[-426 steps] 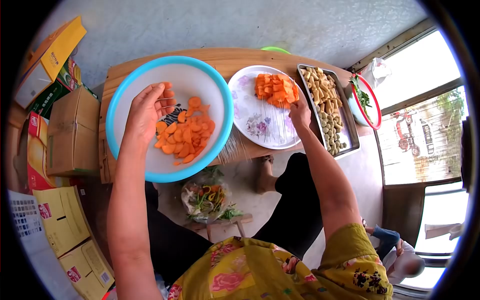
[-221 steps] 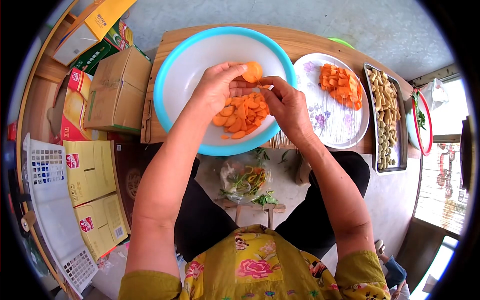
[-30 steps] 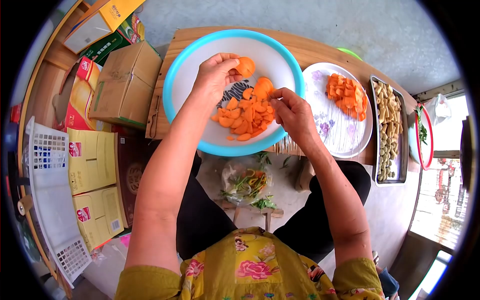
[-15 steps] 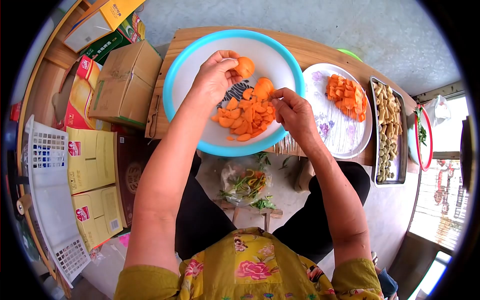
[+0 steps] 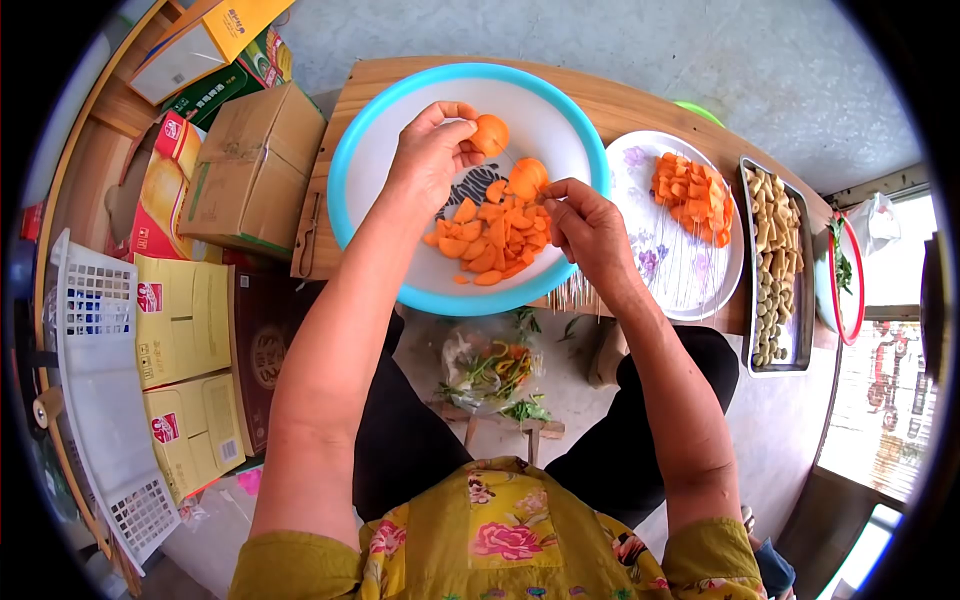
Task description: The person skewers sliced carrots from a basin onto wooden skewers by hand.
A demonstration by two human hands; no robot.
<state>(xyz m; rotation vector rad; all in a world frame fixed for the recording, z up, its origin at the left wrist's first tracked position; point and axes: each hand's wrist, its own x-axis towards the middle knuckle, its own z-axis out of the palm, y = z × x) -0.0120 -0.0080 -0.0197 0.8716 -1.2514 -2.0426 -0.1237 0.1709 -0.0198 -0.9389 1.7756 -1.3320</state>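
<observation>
Over the white basin (image 5: 385, 130) with a turquoise rim, my left hand (image 5: 428, 150) is closed on a round carrot slice (image 5: 490, 135), held between thumb and fingers. My right hand (image 5: 588, 225) is pinched at the basin's right side. At its fingertips is a carrot skewer (image 5: 527, 178) with large round slices at its end; the thin stick is mostly hidden by the fingers. Below both hands, a heap of cut carrot pieces (image 5: 487, 240) lies in the basin. Right of my right hand, a flowered plate (image 5: 640, 170) bears finished-looking carrot skewers (image 5: 692, 195) stacked together.
A metal tray (image 5: 800, 350) of skewered pale and green pieces lies at the table's (image 5: 340, 110) right. Thin sticks (image 5: 575, 292) poke out by the basin's lower edge. A bag of vegetable scraps (image 5: 490, 370) sits between the knees. Cardboard boxes (image 5: 250, 160) stand at left.
Both hands keep nearly the same place and grip over the basin. The whole view has shifted very slightly.
</observation>
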